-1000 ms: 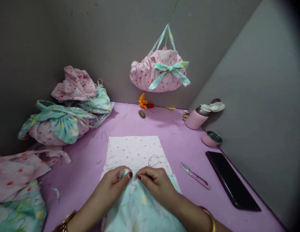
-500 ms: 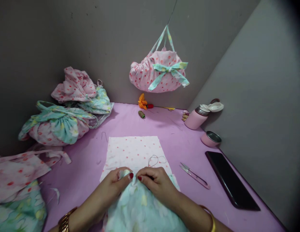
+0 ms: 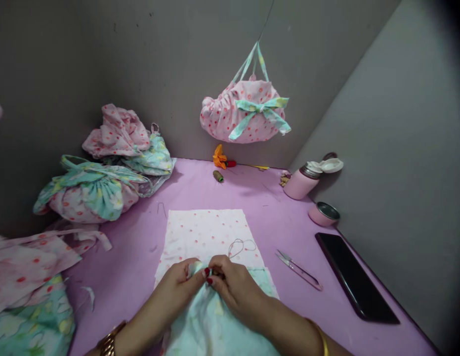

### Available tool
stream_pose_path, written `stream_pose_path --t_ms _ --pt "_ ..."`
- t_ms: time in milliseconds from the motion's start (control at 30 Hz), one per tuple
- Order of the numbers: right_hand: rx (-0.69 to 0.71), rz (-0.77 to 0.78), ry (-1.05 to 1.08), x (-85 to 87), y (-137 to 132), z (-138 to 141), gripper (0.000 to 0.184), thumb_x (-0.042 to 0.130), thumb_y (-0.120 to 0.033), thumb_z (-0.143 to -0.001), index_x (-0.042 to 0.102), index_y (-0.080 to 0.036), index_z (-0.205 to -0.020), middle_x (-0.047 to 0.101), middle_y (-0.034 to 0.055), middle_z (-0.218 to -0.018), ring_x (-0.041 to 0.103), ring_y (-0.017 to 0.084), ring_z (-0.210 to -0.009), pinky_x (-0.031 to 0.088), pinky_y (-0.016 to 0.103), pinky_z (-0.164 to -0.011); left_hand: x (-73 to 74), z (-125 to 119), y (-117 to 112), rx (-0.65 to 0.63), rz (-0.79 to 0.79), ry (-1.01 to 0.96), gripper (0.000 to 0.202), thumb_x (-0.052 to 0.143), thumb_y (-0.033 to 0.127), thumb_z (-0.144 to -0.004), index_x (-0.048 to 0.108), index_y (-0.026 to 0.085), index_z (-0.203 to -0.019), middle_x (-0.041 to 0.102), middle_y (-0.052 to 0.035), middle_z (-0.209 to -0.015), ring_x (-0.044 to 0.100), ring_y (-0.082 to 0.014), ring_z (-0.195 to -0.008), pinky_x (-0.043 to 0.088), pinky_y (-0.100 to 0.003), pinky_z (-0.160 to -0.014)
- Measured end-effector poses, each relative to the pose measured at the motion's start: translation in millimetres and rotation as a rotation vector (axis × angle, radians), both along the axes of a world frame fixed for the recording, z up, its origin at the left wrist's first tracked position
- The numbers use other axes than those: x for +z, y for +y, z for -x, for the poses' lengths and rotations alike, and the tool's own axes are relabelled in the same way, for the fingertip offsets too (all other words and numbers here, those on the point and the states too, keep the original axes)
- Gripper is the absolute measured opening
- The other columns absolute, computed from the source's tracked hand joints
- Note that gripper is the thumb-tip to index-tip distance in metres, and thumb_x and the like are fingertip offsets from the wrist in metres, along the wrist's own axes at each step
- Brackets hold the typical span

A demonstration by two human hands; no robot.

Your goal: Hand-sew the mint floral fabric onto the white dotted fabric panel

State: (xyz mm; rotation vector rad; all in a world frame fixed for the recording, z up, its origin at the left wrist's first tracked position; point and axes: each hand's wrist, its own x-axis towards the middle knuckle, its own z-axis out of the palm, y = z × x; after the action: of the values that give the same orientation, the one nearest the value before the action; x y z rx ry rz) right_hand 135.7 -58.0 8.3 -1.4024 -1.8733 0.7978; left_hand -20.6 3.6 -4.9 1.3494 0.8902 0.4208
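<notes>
Head view looks down on a lilac tabletop (image 3: 141,237) boxed in by grey walls (image 3: 381,99). A pink polka-dot fabric bag (image 3: 244,113) with a mint bow hangs from a cord above the far edge, and a rumpled heap of pink and mint fabric bags (image 3: 104,190) sits at the far left. Flat in the middle lies a pale pink dotted cotton sheet (image 3: 203,232), with a mint floral cotton cloth (image 3: 215,321) drawn over its near end toward the person. The work in hand appears to be hand-gathering this cloth at its edge: it bunches into a small, soft, puckered fold at the centre, resting on the sheet. The left hand (image 3: 174,291) is nearly closed, thumb and fingers pinching the fold; the right hand (image 3: 233,289) curls just beside it, its fingertips (image 3: 211,279) pressed into the same gathers. Whether either hand holds a needle cannot be told. A loop of thin thread (image 3: 239,247) lies on the sheet just beyond the right hand, and steel thread snips (image 3: 299,269) rest on the tabletop to the right.
</notes>
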Motion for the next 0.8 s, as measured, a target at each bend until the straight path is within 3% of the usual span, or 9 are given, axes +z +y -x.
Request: stream_pose_path --t_ms 133,233,300,400,467,567,667,800 --pt "0.016 -0.060 -0.064 0.3 0 0 0.010 0.039 -0.018 -0.090 0.049 -0.020 -0.095 0.058 0.0027 -0.078 0.054 0.015 -0.068 0.042 0.024 -0.063 3.0 -1 -1 -0.013 -0.070 0.017 0.030 0.054 0.043 -0.075 0.041 0.020 -0.061 0.035 0.0061 -0.059 0.032 -0.0110 -0.055 0.027 -0.021 -0.049" --pt "0.004 -0.143 0.006 2.2 0 0 0.016 0.039 -0.019 -0.091 0.053 -0.019 -0.084 0.055 0.0030 -0.076 0.055 0.015 -0.072 0.043 0.026 -0.066 4.0 -1 0 -0.015 -0.119 0.036 0.032 0.054 0.044 -0.076 0.038 0.020 -0.060 0.032 0.0066 -0.058 0.030 -0.0110 -0.055 0.026 -0.021 -0.049" --pt "-0.105 -0.168 0.223 4.0 2 -1 0.016 0.042 -0.023 -0.090 0.053 -0.019 -0.079 0.055 0.0050 -0.087 0.056 0.014 -0.073 0.045 0.024 -0.062 4.2 -1 0 -0.019 -0.133 0.047 0.033 0.052 0.045 -0.077 0.038 0.020 -0.060 0.030 0.0070 -0.057 0.028 -0.0107 -0.054 0.024 -0.022 -0.048" --pt "-0.348 -0.022 0.772 7.3 10 -11 0.012 0.049 -0.031 -0.088 0.047 -0.021 -0.081 0.058 0.0048 -0.095 0.056 0.008 -0.055 0.040 0.017 -0.043 4.1 0 0 -0.024 -0.117 0.044 0.033 0.047 0.048 -0.080 0.042 0.019 -0.064 0.032 0.0063 -0.057 0.029 -0.0107 -0.053 0.024 -0.022 -0.047" --pt "-0.477 0.089 1.096 10.0 17 -27 0.019 0.060 -0.032 -0.082 0.044 -0.022 -0.083 0.061 -0.0004 -0.078 0.050 0.005 -0.043 0.033 0.012 -0.036 4.0 1 0 -0.021 -0.100 0.028 0.034 0.046 0.048 -0.081 0.047 0.018 -0.067 0.035 0.0053 -0.058 0.031 -0.0108 -0.053 0.026 -0.022 -0.048" --pt "-0.640 0.169 1.406 15.3 24 -61 0.025 0.070 -0.024 -0.072 0.046 -0.020 -0.080 0.050 -0.0080 -0.055 0.037 0.001 -0.033 0.026 0.008 -0.031 2.6 2 0 -0.008 -0.086 0.017 0.035 0.046 0.048 -0.081 0.052 0.016 -0.069 0.039 0.0037 -0.059 0.035 -0.0113 -0.054 0.028 -0.022 -0.050" --pt "-0.820 0.131 1.502 20.1 26 -96 0.013 0.062 -0.015 -0.076 0.049 -0.016 -0.074 0.042 -0.0091 -0.049 0.031 0.001 -0.031 0.023 0.008 -0.029 -0.7 3 0 0.008 -0.070 0.014 0.034 0.048 0.047 -0.080 0.056 0.015 -0.072 0.044 0.0021 -0.061 0.039 -0.0121 -0.056 0.031 -0.022 -0.050" --pt "-0.984 -0.107 1.448 23.5 23 -126 0.015 0.056 -0.012 -0.080 0.047 -0.016 -0.069 0.045 -0.0079 -0.051 0.039 0.002 -0.035 0.033 0.009 -0.034 -5.8 4 0 0.021 -0.036 0.004 0.033 0.050 0.047 -0.080 0.057 0.016 -0.073 0.047 0.0020 -0.061 0.041 -0.0120 -0.055 0.032 -0.022 -0.049"
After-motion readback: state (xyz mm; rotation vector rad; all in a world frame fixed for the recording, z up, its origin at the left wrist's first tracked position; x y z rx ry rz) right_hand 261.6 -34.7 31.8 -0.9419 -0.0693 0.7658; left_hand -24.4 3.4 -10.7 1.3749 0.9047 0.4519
